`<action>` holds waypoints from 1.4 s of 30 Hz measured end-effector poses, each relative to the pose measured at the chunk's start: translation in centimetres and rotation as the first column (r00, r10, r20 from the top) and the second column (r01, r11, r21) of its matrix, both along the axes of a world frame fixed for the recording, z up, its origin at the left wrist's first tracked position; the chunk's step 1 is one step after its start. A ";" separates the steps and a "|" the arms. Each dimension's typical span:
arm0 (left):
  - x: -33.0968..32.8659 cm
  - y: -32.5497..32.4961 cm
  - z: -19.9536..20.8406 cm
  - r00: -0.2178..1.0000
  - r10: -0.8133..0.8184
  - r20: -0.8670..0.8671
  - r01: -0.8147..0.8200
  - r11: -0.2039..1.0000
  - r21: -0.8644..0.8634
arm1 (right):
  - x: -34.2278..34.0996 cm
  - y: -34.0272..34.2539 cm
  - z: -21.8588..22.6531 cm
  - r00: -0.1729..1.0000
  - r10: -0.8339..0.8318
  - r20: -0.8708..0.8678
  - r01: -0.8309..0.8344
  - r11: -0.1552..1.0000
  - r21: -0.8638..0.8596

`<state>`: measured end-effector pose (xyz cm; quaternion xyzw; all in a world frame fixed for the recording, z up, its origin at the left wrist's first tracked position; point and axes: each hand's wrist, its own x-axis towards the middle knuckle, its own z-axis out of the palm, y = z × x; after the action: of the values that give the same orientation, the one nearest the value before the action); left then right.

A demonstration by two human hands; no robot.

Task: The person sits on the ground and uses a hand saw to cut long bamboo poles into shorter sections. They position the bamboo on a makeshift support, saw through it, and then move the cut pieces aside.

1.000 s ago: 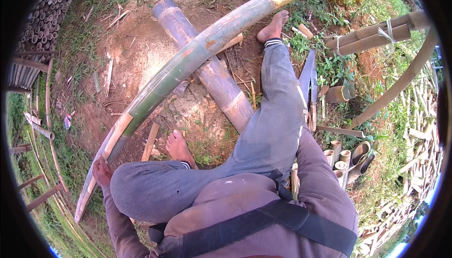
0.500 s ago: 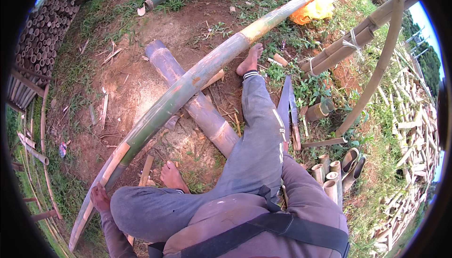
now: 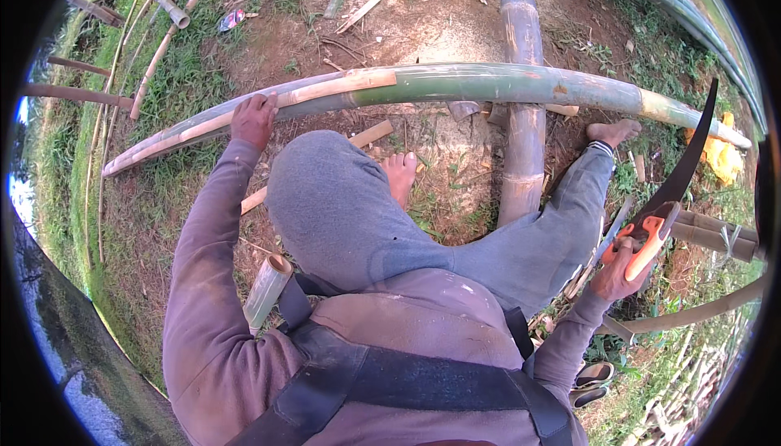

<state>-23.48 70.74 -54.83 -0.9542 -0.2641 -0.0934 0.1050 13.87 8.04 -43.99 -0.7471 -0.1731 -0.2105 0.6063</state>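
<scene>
A long green bamboo pole [image 3: 480,82] lies crosswise in front of me, on top of a thick bamboo log [image 3: 521,149]. Along its left part runs a pale strip of bamboo [image 3: 333,87], whose squared end lies on the green section. My left hand [image 3: 254,121] is closed over the pole and strip near their left end. Off to the right, my right hand [image 3: 620,274] grips a handsaw [image 3: 687,155] by its orange handle. The dark, slightly curved blade points up and away from me, apart from the pole in this view.
My bent left knee [image 3: 329,186] is close behind the pole; my right foot [image 3: 614,132] rests near its right part. A cut bamboo piece [image 3: 267,287] stands by my left side. Sandals [image 3: 592,377] lie at lower right, an orange plastic bag [image 3: 720,153] at far right.
My view has turned to the left, so the pole now runs nearly level across it. My right hand has come into view holding the saw. My left hand stays on the pole.
</scene>
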 end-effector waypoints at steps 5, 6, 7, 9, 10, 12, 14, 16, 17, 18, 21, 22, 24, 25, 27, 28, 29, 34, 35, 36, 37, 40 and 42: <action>0.3 0.4 0.0 0.999 -0.011 -0.035 0.011 1.000 -0.001 | -8.2 14.5 0.8 0.829 0.471 -0.301 -0.468 0.879 0.089; 0.9 0.3 0.2 0.999 -0.012 -0.034 0.011 1.000 -0.007 | -9.9 16.9 -0.5 0.754 0.546 -0.365 -0.538 0.833 0.133; 1.4 0.3 0.3 0.999 -0.013 -0.036 0.013 1.000 -0.014 | -11.1 19.0 -2.0 0.751 0.560 -0.350 -0.572 0.817 0.079; 1.3 0.1 0.4 0.999 -0.004 -0.045 0.003 1.000 -0.029 | -13.3 22.6 -3.2 0.698 0.602 -0.387 -0.625 0.776 0.080; 1.3 0.1 0.3 0.999 0.001 -0.041 -0.002 0.999 -0.038 | -14.2 23.9 -3.2 0.653 0.625 -0.428 -0.640 0.758 0.130; 1.1 0.0 0.3 0.999 0.002 -0.036 -0.003 0.999 -0.039 | -15.3 25.4 -3.8 0.633 0.656 -0.412 -0.670 0.730 0.133; 0.9 0.0 0.3 1.000 0.006 -0.030 -0.007 1.000 -0.023 | -15.9 26.0 -3.8 0.608 0.683 -0.405 -0.694 0.705 0.148; 0.8 0.2 0.2 0.999 -0.014 -0.030 0.013 1.000 -0.020 | -16.5 26.0 -3.7 0.580 0.700 -0.416 -0.702 0.689 0.181; 0.7 0.2 0.2 0.999 -0.023 -0.030 0.022 1.000 -0.020 | -16.6 26.0 -3.7 0.583 0.700 -0.412 -0.705 0.688 0.173; 0.8 0.4 0.2 0.999 -0.015 -0.035 0.015 1.000 -0.014 | -16.7 26.1 -3.6 0.586 0.700 -0.407 -0.707 0.688 0.165; 0.8 0.4 0.2 0.999 0.001 -0.046 -0.001 1.000 -0.005 | -17.1 25.9 -3.2 0.578 0.700 -0.420 -0.716 0.682 0.151; 1.0 0.2 0.3 0.999 0.004 -0.044 -0.005 1.000 -0.005 | -17.2 25.8 -3.0 0.573 0.698 -0.429 -0.718 0.680 0.148; 1.1 0.2 0.2 0.999 0.005 -0.031 -0.005 1.000 0.000 | -18.0 26.2 -3.0 0.574 0.708 -0.411 -0.693 0.687 0.218; 1.0 0.3 0.0 1.000 0.001 -0.025 -0.001 1.000 0.003 | -18.4 26.2 -3.1 0.575 0.711 -0.405 -0.677 0.691 0.253; 0.8 0.4 -0.4 1.000 -0.007 -0.003 0.007 1.000 0.003 | -17.7 27.0 -4.4 0.579 0.695 -0.426 -0.695 0.694 0.188; 0.8 0.4 -0.4 1.000 -0.010 0.013 0.010 1.000 0.002 | -17.1 27.7 -4.7 0.581 0.689 -0.433 -0.704 0.693 0.157; 0.7 0.4 -0.4 0.999 -0.013 0.029 0.013 1.000 0.002 | -16.8 28.0 -4.9 0.593 0.655 -0.469 -0.698 0.708 0.107; 0.8 0.2 -0.2 0.999 -0.013 0.039 0.013 1.000 -0.011 | -18.1 26.3 -3.9 0.583 0.695 -0.422 -0.703 0.691 0.167; 0.7 0.1 -0.5 0.999 -0.014 0.043 0.015 1.000 -0.015 | -17.8 26.7 -4.0 0.572 0.693 -0.439 -0.700 0.691 0.181; 0.6 0.1 -0.6 0.999 0.003 0.038 -0.002 1.000 -0.023 | -17.4 27.2 -4.2 0.560 0.692 -0.455 -0.696 0.691 0.195; 0.8 0.2 -0.4 0.999 0.014 0.034 -0.013 1.000 -0.028 | -16.3 28.7 -5.2 0.582 0.685 -0.438 -0.709 0.692 0.139; 1.0 -0.2 0.0 1.000 0.020 0.013 -0.020 0.999 -0.027 | -16.7 28.0 -5.8 0.580 0.669 -0.465 -0.703 0.700 0.131; 0.7 0.2 0.1 0.999 0.027 0.021 -0.027 0.999 -0.020 | -18.0 26.4 -5.2 0.576 0.692 -0.436 -0.707 0.689 0.159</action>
<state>-22.74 70.93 -54.74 -0.9505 -0.2791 -0.0994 0.0941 -4.12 34.48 -49.22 -0.6549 -0.3069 0.2330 0.6502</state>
